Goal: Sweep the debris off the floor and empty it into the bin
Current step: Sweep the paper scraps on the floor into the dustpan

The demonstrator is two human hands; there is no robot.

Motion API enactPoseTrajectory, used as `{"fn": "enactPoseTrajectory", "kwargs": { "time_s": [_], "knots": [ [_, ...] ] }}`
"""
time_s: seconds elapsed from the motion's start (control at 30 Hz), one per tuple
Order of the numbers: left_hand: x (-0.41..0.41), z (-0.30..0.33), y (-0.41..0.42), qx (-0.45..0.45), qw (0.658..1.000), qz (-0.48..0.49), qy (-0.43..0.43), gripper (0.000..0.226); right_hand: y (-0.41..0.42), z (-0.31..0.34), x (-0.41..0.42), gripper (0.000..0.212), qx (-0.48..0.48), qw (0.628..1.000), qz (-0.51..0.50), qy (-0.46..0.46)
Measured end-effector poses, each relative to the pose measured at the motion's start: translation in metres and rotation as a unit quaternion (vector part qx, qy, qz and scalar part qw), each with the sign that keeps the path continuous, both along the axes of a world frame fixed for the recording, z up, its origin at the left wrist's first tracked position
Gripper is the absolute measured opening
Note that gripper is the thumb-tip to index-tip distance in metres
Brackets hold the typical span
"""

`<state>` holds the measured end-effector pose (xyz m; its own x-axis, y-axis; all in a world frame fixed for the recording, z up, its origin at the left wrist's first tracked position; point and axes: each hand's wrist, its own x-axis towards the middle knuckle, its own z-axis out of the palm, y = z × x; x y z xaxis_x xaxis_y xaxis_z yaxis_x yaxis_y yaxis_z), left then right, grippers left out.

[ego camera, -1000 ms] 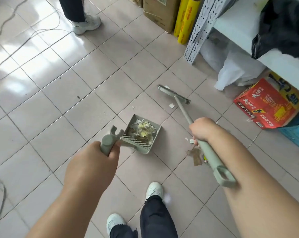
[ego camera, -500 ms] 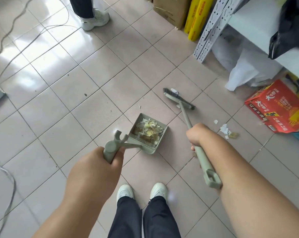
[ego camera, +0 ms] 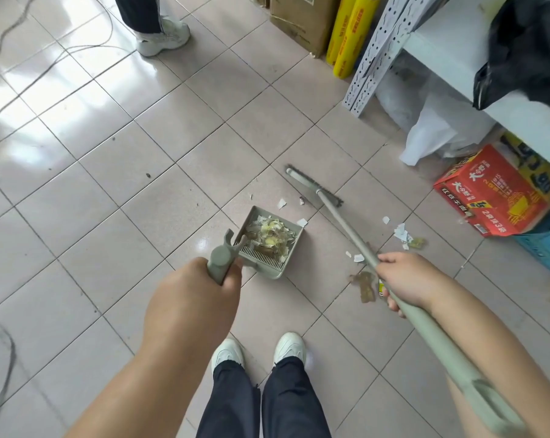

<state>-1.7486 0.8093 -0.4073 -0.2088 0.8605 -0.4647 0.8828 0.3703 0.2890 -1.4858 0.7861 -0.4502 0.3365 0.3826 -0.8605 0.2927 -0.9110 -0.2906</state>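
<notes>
My left hand (ego camera: 193, 306) grips the upright handle of a grey-green dustpan (ego camera: 291, 262) that rests on the tiled floor and holds a heap of paper and yellowish scraps (ego camera: 271, 235). My right hand (ego camera: 403, 279) grips the shaft of a grey-green broom (ego camera: 346, 226). The broom head (ego camera: 313, 186) lies on the floor just beyond and right of the pan. Loose white paper bits (ego camera: 401, 232) and a brown scrap (ego camera: 366, 286) lie to the right of the pan, near my right hand. No bin is in view.
A red carton (ego camera: 491, 194), a blue crate (ego camera: 548, 248) and white bags (ego camera: 431, 134) sit under a white shelf (ego camera: 450, 58) at right. Yellow rolls (ego camera: 351, 33) and a cardboard box (ego camera: 302, 20) stand behind. Another person's shoe (ego camera: 164, 36) is at top. Cables (ego camera: 2, 358) trail at left.
The broom head has shifted slightly right and away from the pan, and my right hand has slid along the shaft. The dustpan has stayed in place, with the view shifting a little.
</notes>
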Motion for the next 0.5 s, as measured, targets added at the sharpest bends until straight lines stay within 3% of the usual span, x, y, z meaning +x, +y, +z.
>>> {"fn": "enactPoseTrajectory", "kwargs": {
  "time_s": [0.27, 0.5],
  "knots": [
    [-0.009, -0.001, 0.000, -0.009, 1.000, -0.015, -0.019, 0.047, 0.030, -0.069, -0.042, 0.031, -0.048, 0.998, 0.036, -0.021],
    [-0.031, 0.002, -0.013, -0.017, 0.999, -0.050, -0.001, 0.051, 0.006, -0.061, -0.077, 0.029, -0.071, 0.991, 0.116, -0.015]
  ]
}}
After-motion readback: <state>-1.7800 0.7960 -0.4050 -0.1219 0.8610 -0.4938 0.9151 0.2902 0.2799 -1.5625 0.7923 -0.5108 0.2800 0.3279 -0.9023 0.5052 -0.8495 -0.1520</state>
